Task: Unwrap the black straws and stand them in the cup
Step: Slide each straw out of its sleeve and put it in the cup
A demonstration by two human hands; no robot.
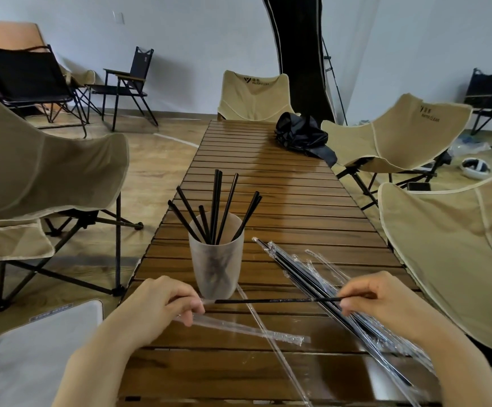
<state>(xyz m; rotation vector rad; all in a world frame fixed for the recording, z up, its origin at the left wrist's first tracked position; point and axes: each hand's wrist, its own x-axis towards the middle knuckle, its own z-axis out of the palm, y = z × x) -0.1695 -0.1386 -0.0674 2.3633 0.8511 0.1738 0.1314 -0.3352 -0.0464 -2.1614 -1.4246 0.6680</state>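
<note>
**Q:** Hands first, quick.
**A:** Both busy. Left hand is low and left of centre, fingers curled, thumb and fingertips pinching the end of a clear plastic wrapper. Right hand is opposite, thumb and forefinger pinching the right end of a thin black plastic straw.

**Q:** Straw relative to the hands?
**A:** Strung level between them, just above the brown slatted wooden desk. Its left tip sits at the wrapper's mouth, beside the left fingers. Most of its length is bare.

**Q:** Cup?
**A:** Tall frosted translucent plastic cup, upright on the desk just beyond the held straw, nearer the left hand. Bare black straws stand in it, fanned out and leaning on the rim.

**Q:** Remaining stock?
**A:** A heap of wrapped black straws lies slantwise on the desk, under and beyond the right hand. The held straw crosses over it.

**Q:** Loose wrappers?
**A:** One flat clear strip runs rightward from under the left fingers; can't tell whether they grip it. Another long clear strip slants from the cup's base toward the near edge.

**Q:** Anything else?
**A:** A crumpled black bag sits far right on the desk, with beige fabric folding chairs around it.
</note>
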